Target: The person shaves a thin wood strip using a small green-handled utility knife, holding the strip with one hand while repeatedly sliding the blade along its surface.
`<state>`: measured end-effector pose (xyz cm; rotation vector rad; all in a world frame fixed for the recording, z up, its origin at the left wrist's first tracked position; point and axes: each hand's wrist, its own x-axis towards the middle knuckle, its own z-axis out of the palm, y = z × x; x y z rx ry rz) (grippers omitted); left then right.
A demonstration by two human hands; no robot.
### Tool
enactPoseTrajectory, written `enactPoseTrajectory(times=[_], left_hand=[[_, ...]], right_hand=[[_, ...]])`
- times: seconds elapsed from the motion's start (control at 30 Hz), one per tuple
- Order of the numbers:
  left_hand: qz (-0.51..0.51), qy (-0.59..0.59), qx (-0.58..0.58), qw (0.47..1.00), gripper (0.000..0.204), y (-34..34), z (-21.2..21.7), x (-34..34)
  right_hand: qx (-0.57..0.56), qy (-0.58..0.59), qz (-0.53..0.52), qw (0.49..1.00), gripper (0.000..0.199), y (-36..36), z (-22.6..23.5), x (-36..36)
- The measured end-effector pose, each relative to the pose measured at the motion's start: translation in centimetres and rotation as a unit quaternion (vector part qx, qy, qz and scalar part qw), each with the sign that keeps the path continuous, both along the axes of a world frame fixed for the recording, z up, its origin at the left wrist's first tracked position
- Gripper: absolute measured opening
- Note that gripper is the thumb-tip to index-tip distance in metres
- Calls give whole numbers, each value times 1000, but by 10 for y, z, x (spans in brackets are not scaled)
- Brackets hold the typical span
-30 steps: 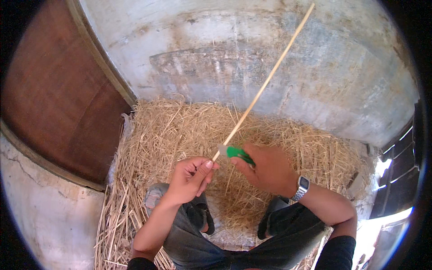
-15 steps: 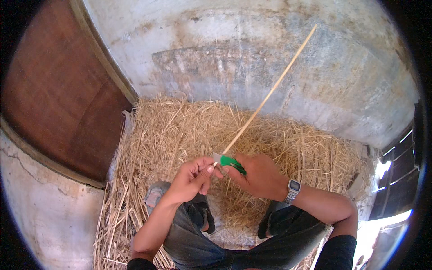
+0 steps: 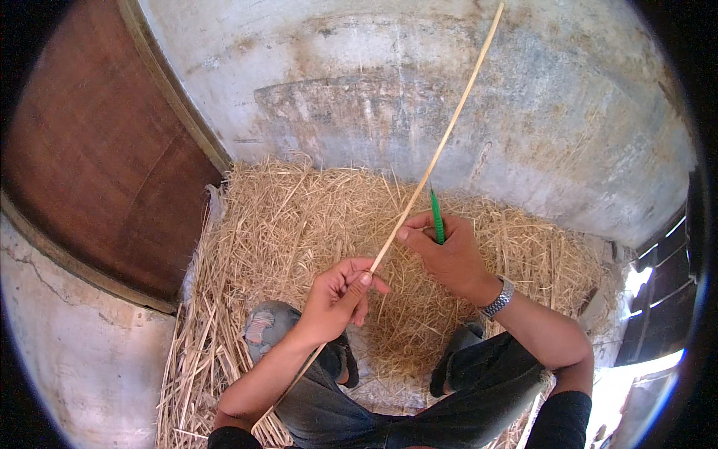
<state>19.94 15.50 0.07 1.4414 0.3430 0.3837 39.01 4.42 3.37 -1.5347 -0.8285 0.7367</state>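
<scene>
Pinching a pale stick (image 3: 440,150) between thumb and fingers of the left hand (image 3: 334,303), with one finger poking out beyond. Passing beneath the left wrist at the stick's lower part, then slanting up and rightward from the fingertips, with its long axis pointing toward the stained wall (image 3: 359,45) above the straw (image 3: 277,224). Meeting the stick from its right side, farther up its length, with the right hand (image 3: 452,254): with thumb and forefinger close together at its edge, perhaps touching, though hard to confirm from above. Gripping a green cutter (image 3: 437,218) in those same right fingers, nearly upright in view, just right of the stick.
</scene>
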Motion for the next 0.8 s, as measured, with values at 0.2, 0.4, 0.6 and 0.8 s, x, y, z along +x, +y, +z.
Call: enactPoseTrajectory(times=[0.2,0.4,0.6,0.8], left_hand=[[-40,0,12,999,32,-6,-6,5],[-75,50,-17,996,30,1,-14,-2],[-33,47,57,997,31,-14,-17,4],[59,-35,153,986,31,-24,-8,-6]], right_hand=[[42,-100,-79,991,22,-3,-14,17],[5,-143,-101,985,29,-10,12,33],[-50,-298,-103,948,51,-9,-4,13],[-31,-191,-112,975,42,-10,17,1]])
